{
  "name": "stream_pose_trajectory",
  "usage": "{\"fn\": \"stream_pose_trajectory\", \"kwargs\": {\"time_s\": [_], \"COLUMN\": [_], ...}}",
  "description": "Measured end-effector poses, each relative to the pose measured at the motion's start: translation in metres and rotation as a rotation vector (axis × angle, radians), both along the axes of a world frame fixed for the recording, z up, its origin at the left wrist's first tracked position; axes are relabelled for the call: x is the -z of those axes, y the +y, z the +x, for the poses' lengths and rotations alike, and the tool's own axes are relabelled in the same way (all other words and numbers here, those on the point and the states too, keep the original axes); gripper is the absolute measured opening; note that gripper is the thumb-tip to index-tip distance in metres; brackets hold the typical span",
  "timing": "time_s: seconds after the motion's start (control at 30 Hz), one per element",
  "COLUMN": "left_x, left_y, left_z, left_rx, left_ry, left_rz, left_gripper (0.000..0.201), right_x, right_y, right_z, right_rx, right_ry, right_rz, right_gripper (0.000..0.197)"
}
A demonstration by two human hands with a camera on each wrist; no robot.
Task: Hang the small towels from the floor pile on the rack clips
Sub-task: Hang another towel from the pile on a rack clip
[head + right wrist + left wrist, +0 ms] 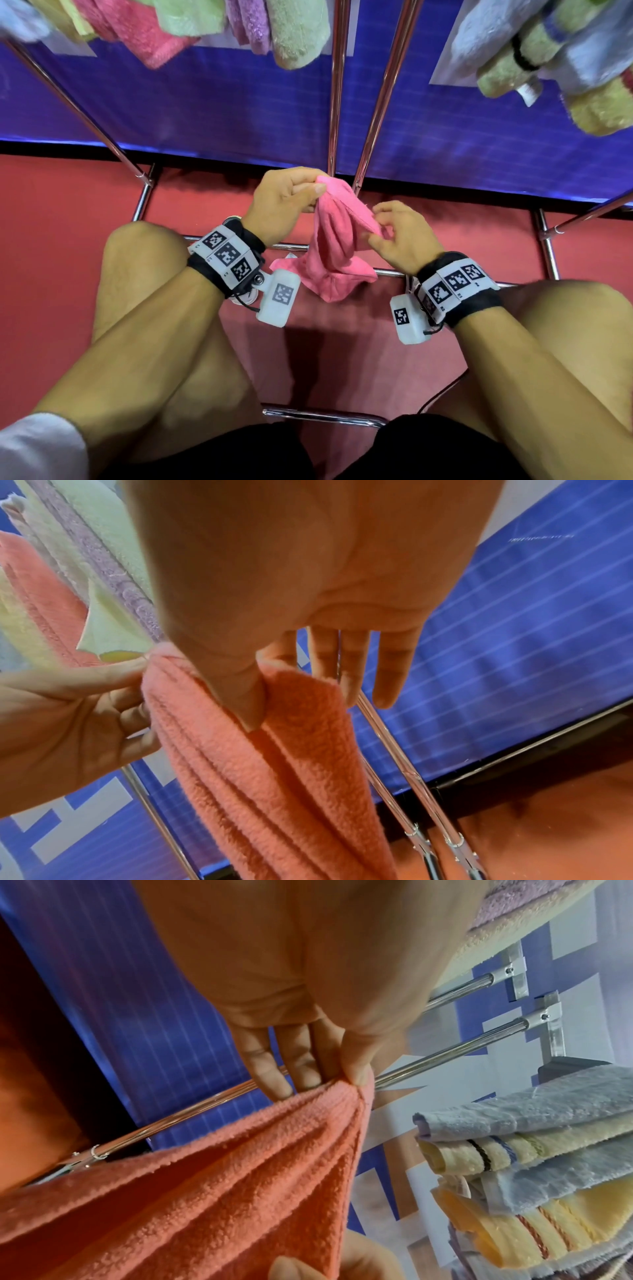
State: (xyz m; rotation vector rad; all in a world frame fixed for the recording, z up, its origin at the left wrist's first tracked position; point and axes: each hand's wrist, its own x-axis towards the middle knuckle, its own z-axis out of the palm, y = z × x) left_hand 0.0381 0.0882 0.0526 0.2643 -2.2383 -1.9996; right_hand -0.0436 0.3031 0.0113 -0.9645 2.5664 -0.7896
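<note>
Head view, left hand: the left hand [284,202] sits at centre frame, thumb and fingers pinched on the top corner of a pink towel [334,246].
Head view, right hand: the right hand [400,236], just right of centre, pinches the towel's upper edge a little lower, fingers curled round the cloth.
Head view, towel: it hangs bunched between the two hands, its lower end touching the red floor [68,205] over a chrome base bar.
Head view, rack: chrome rack poles [337,85] rise toward the top of the frame before a blue panel [205,102]; hung towels [298,31] in pink, green, purple, pale blue and yellow line the top edge.
Head view, person: bare knees fill the lower half, wrist bands with black-and-white markers on both forearms.

Left wrist view, left hand: fingertips [281,1085] and thumb close on a gathered corner of the towel [205,1191], which spreads toward lower left.
Left wrist view, surroundings: chrome bars cross behind; folded-looking blue and yellow towels hang at right; a fingertip of the other hand shows at the bottom edge.

Right wrist view, right hand: the thumb [246,696] presses the towel [274,764] against the index finger; the other fingers hang straighter behind it.
Right wrist view, left hand: at left of frame, it [68,718] pinches the towel's upper left corner.
Right wrist view, rack: two chrome poles run to the lower right.
</note>
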Motion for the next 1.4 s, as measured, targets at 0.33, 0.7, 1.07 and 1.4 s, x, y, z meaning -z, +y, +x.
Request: {"fn": "stream_pose_trajectory", "kwargs": {"time_s": [0.33,0.7,1.07,1.4], "left_x": [0.009,0.002,-0.008,-0.007], "left_y": [-0.016,0.007,0.004,-0.01], "left_z": [-0.004,0.004,0.003,-0.004], "left_rx": [-0.153,0.144,0.109,-0.171], "left_ry": [-0.023,-0.015,-0.126,-0.078], "left_rz": [-0.034,0.027,0.298,0.219], "left_gripper": [0.019,0.012,0.016,0.012], "right_x": [-0.008,-0.012,-0.006,-0.012], "right_y": [0.006,-0.006,-0.01,-0.002], "right_z": [0.003,0.009,0.011,0.008], "right_rx": [0.059,0.068,-0.071,0.132], "right_ry": [0.181,0.078,0.096,0.137], "right_rz": [-0.448,-0.402,-0.155,-0.336], "right_gripper": [0.048,0.06,0.038,0.033]}}
